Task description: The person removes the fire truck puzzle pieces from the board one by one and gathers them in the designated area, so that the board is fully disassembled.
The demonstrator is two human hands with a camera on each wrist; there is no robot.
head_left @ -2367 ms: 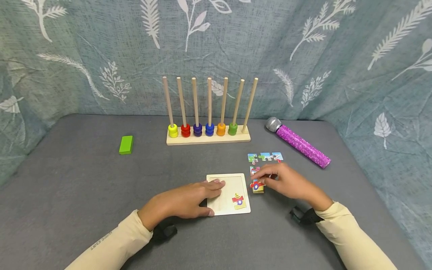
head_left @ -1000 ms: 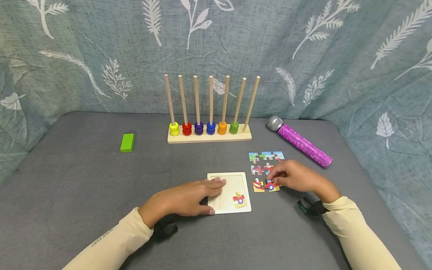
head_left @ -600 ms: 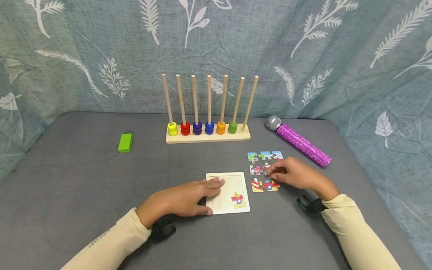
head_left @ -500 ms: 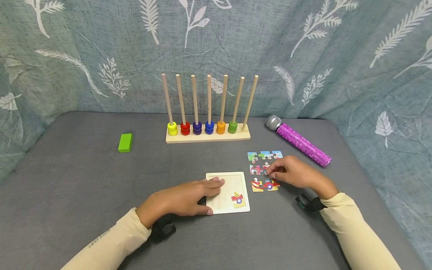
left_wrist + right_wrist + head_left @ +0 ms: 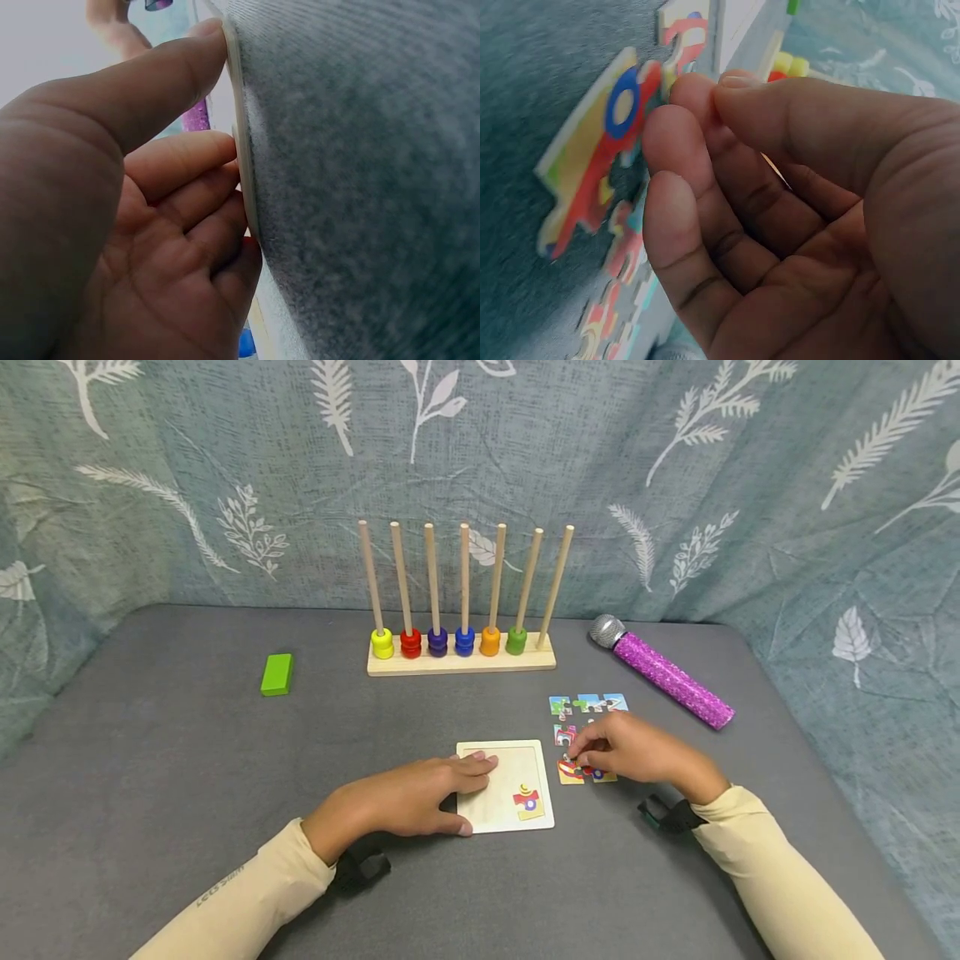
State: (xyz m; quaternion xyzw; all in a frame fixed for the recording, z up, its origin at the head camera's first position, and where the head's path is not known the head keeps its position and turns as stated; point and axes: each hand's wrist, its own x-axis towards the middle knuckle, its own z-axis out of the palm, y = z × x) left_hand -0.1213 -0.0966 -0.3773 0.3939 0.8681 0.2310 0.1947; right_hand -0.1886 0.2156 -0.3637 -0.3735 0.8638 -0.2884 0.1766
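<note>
My left hand [image 5: 420, 795] rests on the left side of a pale wooden puzzle tray [image 5: 513, 768], fingers extended over it and thumb at its near edge. In the left wrist view, the fingertips touch the tray's edge [image 5: 244, 150]. One puzzle piece [image 5: 529, 805] with a blue wheel lies in the tray's lower right corner. My right hand [image 5: 633, 747] is over the loose pieces, fingers loosely bent, fingertips right at the top of the lower-left piece [image 5: 570, 772]. The right wrist view shows nothing between thumb and fingers. Beside them lies a wheel piece [image 5: 592, 150].
More loose pieces lie behind, including a green-and-blue one [image 5: 559, 704]; the right hand partly covers the middle row. A wooden bead stacker [image 5: 461, 665] with seven-coloured rings stands at the back. A glittery purple microphone [image 5: 671, 681] lies right, a green block [image 5: 277, 674] left.
The wheel piece has gone from atop a yellow piece to its right side. Over the last half second my right hand has shifted left and nearer. My left hand has stayed on the tray.
</note>
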